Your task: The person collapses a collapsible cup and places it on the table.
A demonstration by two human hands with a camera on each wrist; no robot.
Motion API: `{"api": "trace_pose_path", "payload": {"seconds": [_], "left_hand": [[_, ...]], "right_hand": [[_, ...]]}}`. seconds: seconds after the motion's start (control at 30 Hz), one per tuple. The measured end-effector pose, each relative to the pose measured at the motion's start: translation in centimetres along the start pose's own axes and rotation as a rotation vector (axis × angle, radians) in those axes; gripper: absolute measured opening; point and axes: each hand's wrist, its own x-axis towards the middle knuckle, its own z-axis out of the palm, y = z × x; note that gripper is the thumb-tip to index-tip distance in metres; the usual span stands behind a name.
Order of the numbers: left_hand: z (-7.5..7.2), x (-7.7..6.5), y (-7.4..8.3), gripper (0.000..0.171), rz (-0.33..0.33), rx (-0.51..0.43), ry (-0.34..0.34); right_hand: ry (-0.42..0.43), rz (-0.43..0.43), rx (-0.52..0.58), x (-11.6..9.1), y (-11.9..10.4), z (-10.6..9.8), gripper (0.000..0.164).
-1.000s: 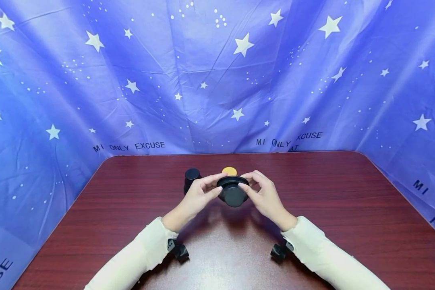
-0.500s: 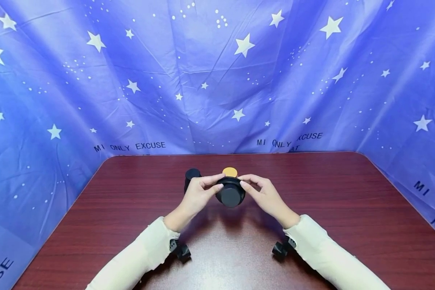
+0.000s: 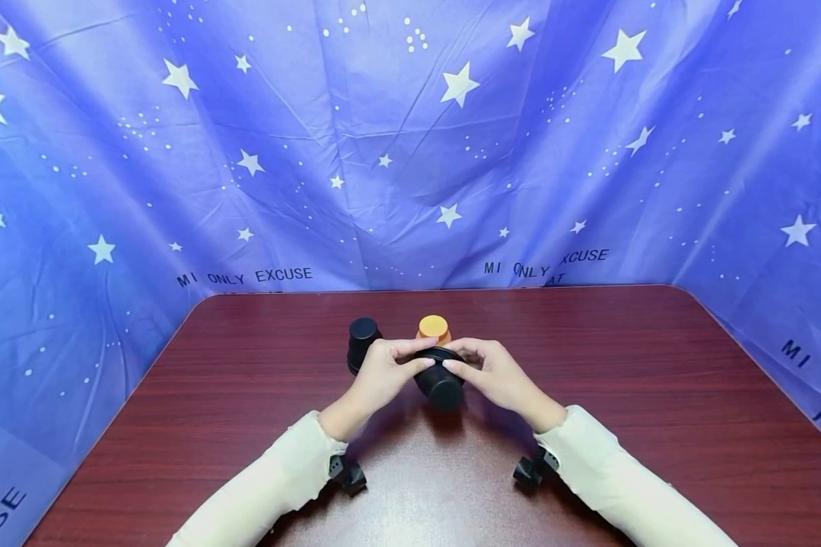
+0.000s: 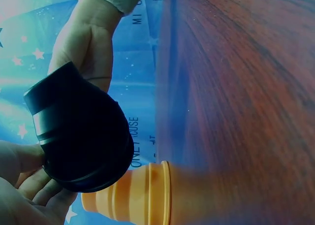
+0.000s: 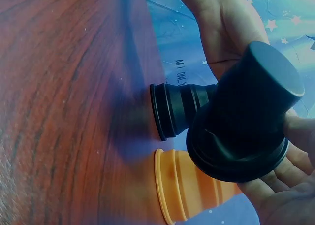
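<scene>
Between both hands is a black collapsible cup point(image 3: 445, 391), held above the table in front of an orange cup. Its small flat base tilts toward me in the head view. My left hand point(image 3: 381, 374) pinches the rim from the left, thumb on the near side and fingers behind. From the right, my right hand point(image 3: 502, 384) grips the rim the same way. In the right wrist view the held cup point(image 5: 246, 112) is drawn out long, with a dent in its wall near the wide rim.
An orange collapsible cup point(image 3: 433, 327) stands upside down just behind the held one. Left of it, partly behind my left hand, stands another black cup point(image 3: 363, 340), also upside down. A starry blue curtain point(image 3: 383, 190) hangs beyond the dark red table point(image 3: 622, 365).
The held cup's base has come further out and tipped down toward me, so the cup looks longer. Both hands have moved slightly closer together and nearer to me, uncovering more of the orange cup.
</scene>
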Motion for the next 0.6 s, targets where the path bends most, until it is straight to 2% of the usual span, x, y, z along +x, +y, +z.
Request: {"api": "trace_pose_path", "payload": {"seconds": [0.17, 0.27, 0.33, 0.47, 0.6], "left_hand": [[-0.1, 0.1, -0.1, 0.033, -0.011, -0.034, -0.01], [-0.4, 0.1, -0.2, 0.033, 0.011, -0.087, -0.028], [-0.6, 0.1, -0.2, 0.034, 0.016, -0.136, -0.037], [-1.0, 0.0, 0.0, 0.037, -0.022, -0.209, -0.046], [-1.1, -0.1, 0.3, 0.041, -0.038, -0.233, -0.06]], "right_hand": [[-0.003, -0.016, 0.025, 0.0, 0.2, 0.1, 0.02], [0.017, -0.038, 0.045, 0.1, 0.3, 0.0, 0.02], [0.043, -0.047, 0.062, 0.1, 0.2, -0.1, 0.021], [0.118, -0.058, 0.118, 0.1, 0.1, -0.4, 0.021], [0.171, -0.075, 0.156, 0.1, 0.0, -0.5, 0.022]]}}
